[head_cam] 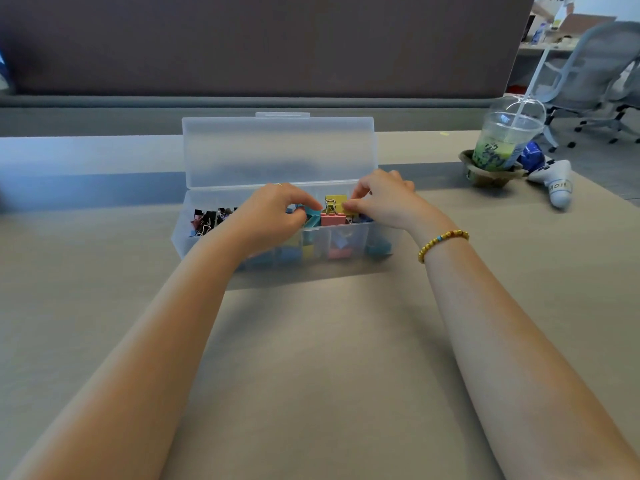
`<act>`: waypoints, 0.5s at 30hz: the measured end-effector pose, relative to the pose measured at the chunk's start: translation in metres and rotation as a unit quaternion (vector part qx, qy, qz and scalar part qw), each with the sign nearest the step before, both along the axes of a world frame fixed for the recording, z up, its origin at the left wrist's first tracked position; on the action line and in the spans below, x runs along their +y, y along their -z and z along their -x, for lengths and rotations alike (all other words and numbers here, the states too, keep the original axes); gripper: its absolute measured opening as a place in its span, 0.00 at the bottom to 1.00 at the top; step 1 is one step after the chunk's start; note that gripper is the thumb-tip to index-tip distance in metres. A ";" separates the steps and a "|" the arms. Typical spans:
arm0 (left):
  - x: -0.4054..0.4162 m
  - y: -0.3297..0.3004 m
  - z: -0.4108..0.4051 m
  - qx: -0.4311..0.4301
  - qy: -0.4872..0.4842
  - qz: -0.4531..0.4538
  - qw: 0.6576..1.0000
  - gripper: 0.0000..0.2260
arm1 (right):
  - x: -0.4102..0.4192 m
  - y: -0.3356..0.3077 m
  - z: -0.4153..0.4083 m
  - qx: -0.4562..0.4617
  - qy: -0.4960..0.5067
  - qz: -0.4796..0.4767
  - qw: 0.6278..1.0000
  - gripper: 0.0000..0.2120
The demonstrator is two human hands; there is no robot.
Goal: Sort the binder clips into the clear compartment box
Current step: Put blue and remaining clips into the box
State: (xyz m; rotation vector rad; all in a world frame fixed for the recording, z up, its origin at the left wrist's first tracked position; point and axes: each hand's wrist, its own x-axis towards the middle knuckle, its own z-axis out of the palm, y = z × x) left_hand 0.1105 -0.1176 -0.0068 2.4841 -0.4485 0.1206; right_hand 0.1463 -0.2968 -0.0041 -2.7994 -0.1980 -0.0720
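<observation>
Both hands over the open box [349, 244]: left hand [273, 211] pinching a teal clip [311, 216], right hand [379, 199] pinching a yellow clip [337, 201].

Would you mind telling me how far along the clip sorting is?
Mostly done: colored binder clips already fill the clear compartment box, and none lie on the table. In hand: the right hand pinches a yellow clip; the left hand works teal ones. Left: placing those.
</observation>
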 end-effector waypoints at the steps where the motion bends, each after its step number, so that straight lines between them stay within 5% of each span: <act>1: 0.000 0.000 0.000 -0.002 0.007 -0.007 1.000 0.15 | -0.001 -0.002 0.001 0.005 0.000 -0.010 1.000 0.13; 9: -0.011 0.001 0.000 -0.010 0.056 -0.032 0.998 0.17 | 0.001 -0.009 0.001 0.061 -0.022 0.095 0.993 0.18; 15: -0.013 0.000 0.002 -0.024 0.068 -0.044 0.996 0.17 | -0.007 -0.018 0.006 0.099 -0.055 0.026 0.993 0.19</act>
